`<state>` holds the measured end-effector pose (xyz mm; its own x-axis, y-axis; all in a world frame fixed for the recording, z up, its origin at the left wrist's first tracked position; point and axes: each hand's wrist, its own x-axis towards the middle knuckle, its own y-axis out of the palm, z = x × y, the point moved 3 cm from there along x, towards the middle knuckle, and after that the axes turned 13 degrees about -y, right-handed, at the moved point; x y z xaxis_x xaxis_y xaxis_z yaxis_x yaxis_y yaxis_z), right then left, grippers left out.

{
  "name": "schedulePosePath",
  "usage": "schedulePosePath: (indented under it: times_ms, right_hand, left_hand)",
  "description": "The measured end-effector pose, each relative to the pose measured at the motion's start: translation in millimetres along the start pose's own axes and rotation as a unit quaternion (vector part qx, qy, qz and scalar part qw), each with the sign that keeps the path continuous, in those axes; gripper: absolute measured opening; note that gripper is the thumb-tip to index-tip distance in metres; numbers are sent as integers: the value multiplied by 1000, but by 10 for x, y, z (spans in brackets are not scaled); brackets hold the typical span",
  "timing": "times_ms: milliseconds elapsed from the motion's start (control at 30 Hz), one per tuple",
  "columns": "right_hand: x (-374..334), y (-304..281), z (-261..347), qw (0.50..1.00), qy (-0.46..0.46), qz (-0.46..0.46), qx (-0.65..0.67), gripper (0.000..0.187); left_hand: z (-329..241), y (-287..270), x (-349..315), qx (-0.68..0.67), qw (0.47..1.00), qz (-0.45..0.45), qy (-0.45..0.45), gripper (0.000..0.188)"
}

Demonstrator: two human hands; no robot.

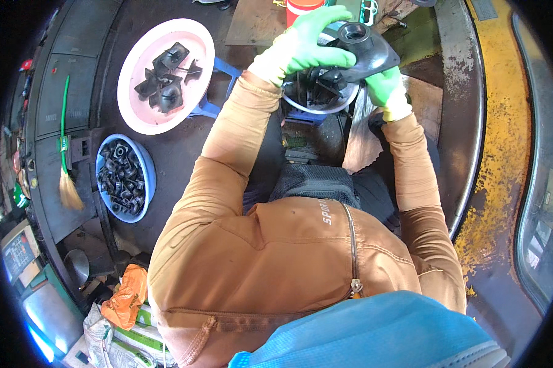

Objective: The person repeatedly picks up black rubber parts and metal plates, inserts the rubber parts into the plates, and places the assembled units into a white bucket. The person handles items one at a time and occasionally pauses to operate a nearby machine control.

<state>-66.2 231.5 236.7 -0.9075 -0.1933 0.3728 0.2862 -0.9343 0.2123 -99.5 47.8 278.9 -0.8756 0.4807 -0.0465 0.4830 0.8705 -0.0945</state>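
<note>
A black molded part (374, 56) with a round hollow collar and a wide flat flange is held up in front of me. My right hand (387, 92), in a green glove, grips its flange from below; the part hides some of the fingers. My left hand (307, 46), gloved alike, is open at the part's left side, thumb and fingers spread apart. The thumb overlaps the part's edge; whether it presses on it I cannot tell. Beneath both hands stands a pale basin (331, 110) with more black parts (313, 86) in it.
To the left, a pink basin (129, 101) with several black parts rests on a blue stool (210, 109). A blue tub (150, 184) of small black pieces stands nearer. A red container (301, 7) is at the back, a rusty yellow machine frame (497, 135) at right, a broom (68, 184) at left.
</note>
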Motion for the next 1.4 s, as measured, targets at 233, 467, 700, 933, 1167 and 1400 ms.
schedulePosePath:
  times_ms: [233,467,700,933,1167,1400]
  right_hand:
    - [-46,152,-13,846,-206,-15,-492,44]
    - [-55,238,241,877,-172,41,-447,40]
    - [-86,200,329,955,-45,101,-274,36]
    - [-91,102,362,981,83,105,-139,53]
    - [-112,-56,329,944,87,234,-216,39]
    - [-336,-26,103,880,-157,245,-376,42]
  left_hand:
    - [62,479,-35,-225,966,-119,54,50]
    - [-40,315,-67,-32,965,-119,232,53]
    - [-111,267,-138,-52,971,-30,232,48]
    - [-73,271,-150,-110,973,66,194,44]
    - [-130,291,-148,-55,968,135,205,46]
    - [-159,352,-217,-64,917,347,184,55]
